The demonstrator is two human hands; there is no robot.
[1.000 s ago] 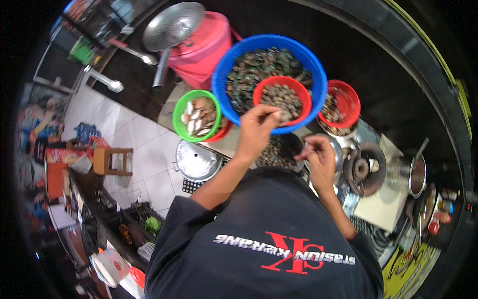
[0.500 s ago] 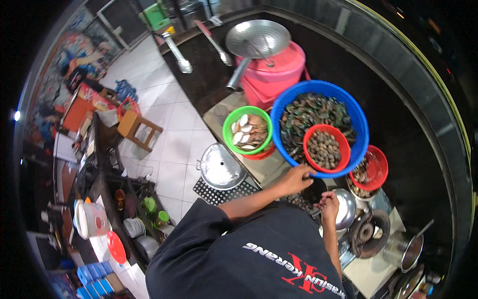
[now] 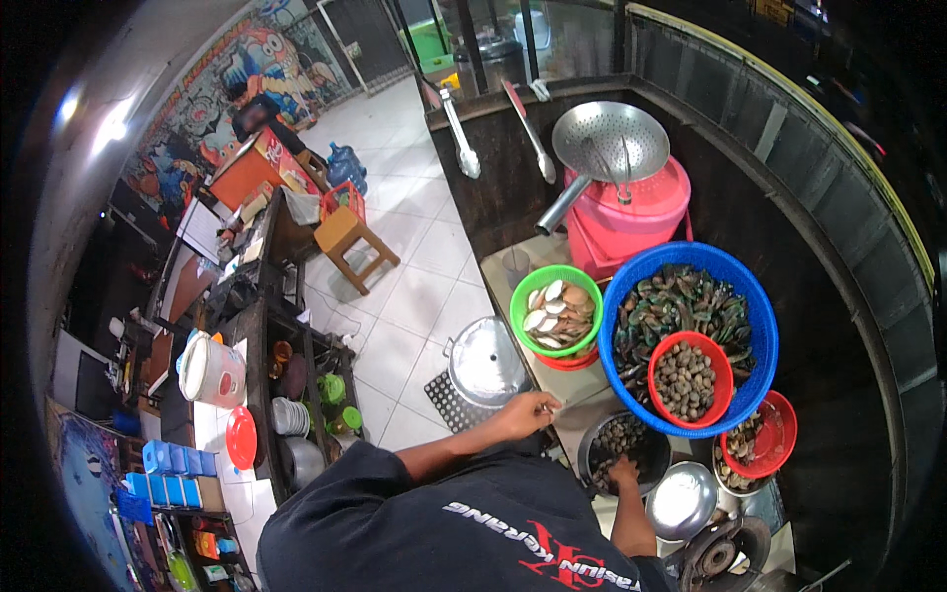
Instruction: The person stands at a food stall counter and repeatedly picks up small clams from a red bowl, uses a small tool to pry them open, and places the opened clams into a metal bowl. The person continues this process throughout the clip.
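Note:
My left hand is held over the counter edge, left of a dark pot. Its fingers are curled together, and whatever they may hold is too small to make out. My right hand reaches down into the pot, against the small dark shellfish inside; its fingertips are hidden among them. Just beyond the pot stands a large blue basket of green mussels. A red bowl of small round clams sits in its near part.
A green basket of flat clams is left of the blue one. Behind stands a pink bucket topped by a perforated wok-shaped strainer. Another red bowl, a metal lid and a burner lie rightward.
My left hand has left the rim of the blue basket and drawn back to the left. My right hand has gone down into the dark pot. The view has shifted.

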